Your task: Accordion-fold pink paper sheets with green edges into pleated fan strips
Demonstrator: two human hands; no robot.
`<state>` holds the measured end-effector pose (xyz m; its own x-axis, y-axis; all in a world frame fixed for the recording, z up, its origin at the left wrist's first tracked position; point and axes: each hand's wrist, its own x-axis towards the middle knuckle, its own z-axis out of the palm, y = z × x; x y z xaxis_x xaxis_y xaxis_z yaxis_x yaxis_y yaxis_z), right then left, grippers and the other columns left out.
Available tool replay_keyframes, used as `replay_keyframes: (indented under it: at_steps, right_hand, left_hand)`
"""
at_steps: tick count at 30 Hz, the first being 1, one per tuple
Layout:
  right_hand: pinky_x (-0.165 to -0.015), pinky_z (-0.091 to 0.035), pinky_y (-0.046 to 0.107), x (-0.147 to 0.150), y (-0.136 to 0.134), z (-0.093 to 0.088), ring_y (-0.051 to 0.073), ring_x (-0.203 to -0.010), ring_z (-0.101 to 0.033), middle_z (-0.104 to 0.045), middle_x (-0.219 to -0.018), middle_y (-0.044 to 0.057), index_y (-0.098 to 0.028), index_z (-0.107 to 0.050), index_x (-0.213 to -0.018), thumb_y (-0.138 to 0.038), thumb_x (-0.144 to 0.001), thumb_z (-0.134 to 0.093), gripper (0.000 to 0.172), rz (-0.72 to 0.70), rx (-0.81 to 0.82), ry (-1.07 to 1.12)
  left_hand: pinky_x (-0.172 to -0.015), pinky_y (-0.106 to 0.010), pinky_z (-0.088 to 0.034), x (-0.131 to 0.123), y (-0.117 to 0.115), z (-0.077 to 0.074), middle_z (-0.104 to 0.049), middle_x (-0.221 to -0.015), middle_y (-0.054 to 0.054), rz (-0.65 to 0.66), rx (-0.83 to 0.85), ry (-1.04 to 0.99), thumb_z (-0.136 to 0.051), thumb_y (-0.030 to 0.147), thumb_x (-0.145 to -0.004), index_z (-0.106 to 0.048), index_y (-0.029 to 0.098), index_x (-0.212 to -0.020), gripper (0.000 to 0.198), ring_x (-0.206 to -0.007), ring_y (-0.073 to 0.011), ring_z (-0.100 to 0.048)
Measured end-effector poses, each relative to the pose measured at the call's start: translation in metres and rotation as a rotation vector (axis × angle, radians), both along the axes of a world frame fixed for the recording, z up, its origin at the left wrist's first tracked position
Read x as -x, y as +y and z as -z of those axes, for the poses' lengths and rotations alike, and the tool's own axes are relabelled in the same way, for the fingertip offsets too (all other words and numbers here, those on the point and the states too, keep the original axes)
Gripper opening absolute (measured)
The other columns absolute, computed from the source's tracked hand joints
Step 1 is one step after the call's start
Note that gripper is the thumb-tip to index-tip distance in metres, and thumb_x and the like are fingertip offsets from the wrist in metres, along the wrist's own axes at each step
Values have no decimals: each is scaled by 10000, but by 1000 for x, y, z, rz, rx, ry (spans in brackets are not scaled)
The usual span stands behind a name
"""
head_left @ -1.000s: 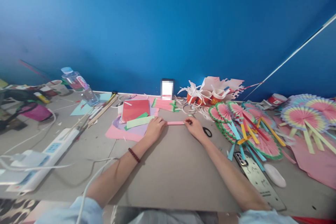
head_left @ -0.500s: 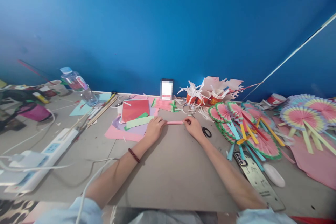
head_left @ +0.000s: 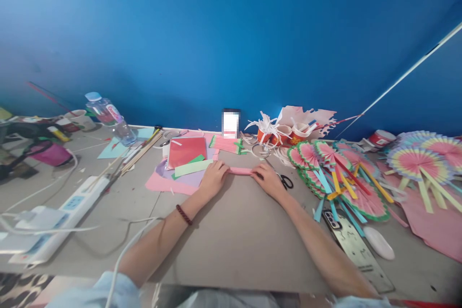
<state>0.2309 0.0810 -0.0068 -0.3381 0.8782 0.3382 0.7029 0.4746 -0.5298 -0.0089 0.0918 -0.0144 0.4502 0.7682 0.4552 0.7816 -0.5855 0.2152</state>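
A narrow folded pink paper strip [head_left: 241, 171] lies across the grey table between my hands. My left hand [head_left: 215, 176] has its fingers closed on the strip's left end. At the right end, my right hand [head_left: 266, 179] pinches the strip with bent fingers. Black-handled scissors [head_left: 287, 182] lie just right of my right hand, their blades partly hidden behind it. Left of my left hand, a pale green paper strip [head_left: 191, 167] rests on red, purple and pink sheets. A pleated pink paper with green edges [head_left: 225, 143] lies beyond the hands.
Paper fans [head_left: 418, 163], a patterned phone [head_left: 357, 245] and a white case [head_left: 378, 243] lie at right. Red cups [head_left: 281, 135] stand by the wall. At left are a plastic bottle [head_left: 110, 118], wooden sticks [head_left: 142, 154] and a power strip [head_left: 74, 202] with cables.
The pink strip between the hands looks slightly wider and sits a little lower. My right hand has shifted slightly, its fingers now lying flatter over the strip's end.
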Motion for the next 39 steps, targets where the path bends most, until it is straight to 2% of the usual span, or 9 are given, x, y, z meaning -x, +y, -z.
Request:
replay_keyframes:
  at_steps: [4, 9, 17, 23, 26, 31, 39]
  right_hand:
    - [-835, -438, 367, 3, -4, -2, 217, -900, -527, -616, -868, 78, -202, -646, -856, -241, -889, -453, 199, -40, -55, -67]
    - [-842, -440, 370, 1, -4, -3, 214, -900, -536, -622, -884, 84, -202, -654, -870, -234, -887, -435, 222, -49, -22, -42]
    - [-747, -452, 321, 3, 4, 8, 185, -755, -560, -633, -779, 47, -191, -628, -784, -233, -808, -511, 127, 109, 63, 103]
    - [-716, -451, 305, 5, 7, 10, 173, -720, -562, -622, -756, 38, -194, -628, -748, -232, -776, -518, 120, 137, 68, 153]
    - [-715, -450, 305, 4, 8, 10, 172, -711, -558, -615, -746, 36, -194, -626, -738, -239, -774, -513, 126, 129, 68, 159]
    - [-712, -444, 303, 2, 12, 9, 173, -705, -565, -620, -732, 33, -196, -625, -720, -269, -765, -515, 139, 144, 112, 178]
    - [-688, -429, 290, 2, 17, 7, 169, -681, -562, -638, -724, 32, -196, -644, -708, -289, -733, -526, 152, 211, 214, 150]
  left_hand:
    - [-750, -336, -375, 1, -2, -1, -606, -876, -56, 46, 62, 41, -425, 129, -893, -586, 178, -886, 168, -862, -196, -522]
    - [-739, -332, -377, 3, -1, -1, -632, -874, -56, 52, 89, 3, -436, 164, -897, -606, 186, -877, 173, -855, -189, -555]
    - [-704, -312, -391, 3, 4, -3, -627, -849, -49, 24, 82, -49, -451, 171, -895, -629, 187, -850, 185, -798, -180, -548]
    - [-731, -319, -417, 1, 2, -2, -617, -854, -55, 29, 96, -62, -432, 150, -887, -616, 181, -855, 189, -807, -180, -547]
    - [-750, -323, -434, 0, 2, -6, -625, -853, -55, 9, 152, -125, -437, 143, -871, -621, 177, -837, 190, -809, -183, -558]
    - [-711, -296, -457, 2, 11, -15, -654, -817, -35, -15, 335, -221, -481, 129, -813, -651, 190, -775, 185, -784, -178, -591]
    - [-682, -278, -457, 4, 22, -12, -677, -768, -23, -26, 374, -249, -519, 129, -767, -681, 201, -722, 183, -722, -168, -596]
